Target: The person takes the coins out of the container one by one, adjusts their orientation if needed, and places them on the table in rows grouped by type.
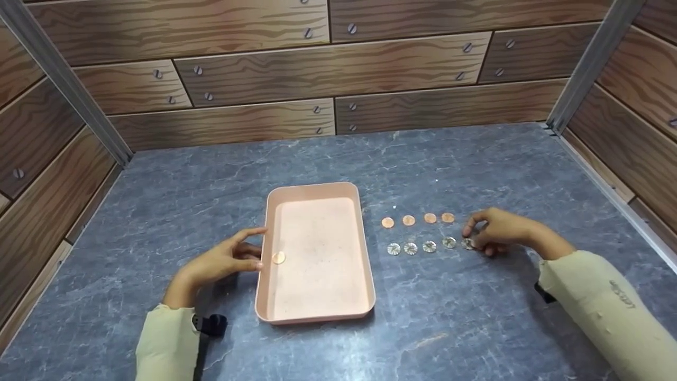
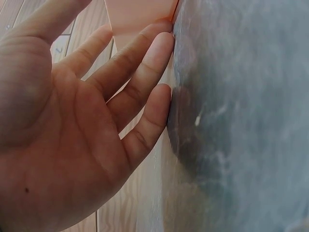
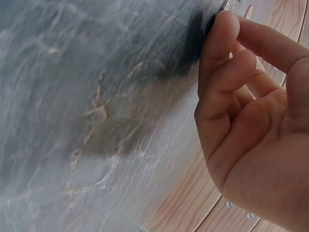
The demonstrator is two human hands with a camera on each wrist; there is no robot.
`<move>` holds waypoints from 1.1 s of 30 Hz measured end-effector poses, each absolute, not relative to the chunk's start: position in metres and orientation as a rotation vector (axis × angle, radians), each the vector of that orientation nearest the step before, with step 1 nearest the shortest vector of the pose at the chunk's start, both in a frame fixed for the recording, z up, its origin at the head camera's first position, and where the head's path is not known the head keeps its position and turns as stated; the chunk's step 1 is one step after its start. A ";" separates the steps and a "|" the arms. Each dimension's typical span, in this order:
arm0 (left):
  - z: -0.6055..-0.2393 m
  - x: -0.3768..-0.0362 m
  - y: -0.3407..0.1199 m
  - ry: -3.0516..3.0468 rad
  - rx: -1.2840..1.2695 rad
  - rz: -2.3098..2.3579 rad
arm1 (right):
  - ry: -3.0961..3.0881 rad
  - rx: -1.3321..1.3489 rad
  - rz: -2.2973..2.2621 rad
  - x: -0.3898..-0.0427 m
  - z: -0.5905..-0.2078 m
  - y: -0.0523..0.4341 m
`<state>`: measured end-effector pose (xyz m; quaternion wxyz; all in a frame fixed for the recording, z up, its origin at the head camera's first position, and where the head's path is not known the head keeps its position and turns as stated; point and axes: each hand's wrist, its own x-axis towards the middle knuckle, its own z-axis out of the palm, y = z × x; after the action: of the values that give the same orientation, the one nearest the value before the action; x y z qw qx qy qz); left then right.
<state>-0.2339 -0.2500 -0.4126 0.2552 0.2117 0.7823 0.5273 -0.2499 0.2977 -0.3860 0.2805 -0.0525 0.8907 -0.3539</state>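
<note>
A shallow pink tray [image 1: 317, 315] stands in the middle of the table with one copper coin [image 1: 278, 257] inside, near its left wall. My left hand [image 1: 225, 259] touches the outside of that wall with thumb and fingertips, its fingers loosely bent. In the left wrist view the palm [image 2: 72, 145] shows beside a corner of the tray [image 2: 140, 19]. Right of the tray, my right hand [image 1: 500, 233] has thumb and fingers at the last silver coin [image 1: 467, 243] of the lower row, pinching it at the tabletop. Its other fingers curl inward in the right wrist view.
Several copper coins [image 1: 409, 220] form an upper row right of the tray. Several silver coins [image 1: 410, 248] with a radiating pattern lie in a row below. The blue-grey marbled table [image 1: 423, 338] is bounded by wood-patterned walls [image 1: 254, 74].
</note>
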 end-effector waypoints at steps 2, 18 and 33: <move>-0.413 -0.234 -0.250 2.124 0.564 1.432 | 2.378 -0.153 -0.949 -0.250 -0.385 0.299; -0.412 -0.233 -0.250 2.150 0.539 1.408 | 2.421 -0.367 -1.059 -0.244 -0.323 0.265; -0.410 -0.234 -0.248 2.174 0.546 1.375 | 2.295 -0.542 -1.302 -0.237 -0.300 0.196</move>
<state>-0.2336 -0.2481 -0.4099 0.2532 0.2009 0.7998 0.5059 -0.2369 0.1963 -0.3004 0.2221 -0.1961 0.8307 -0.4714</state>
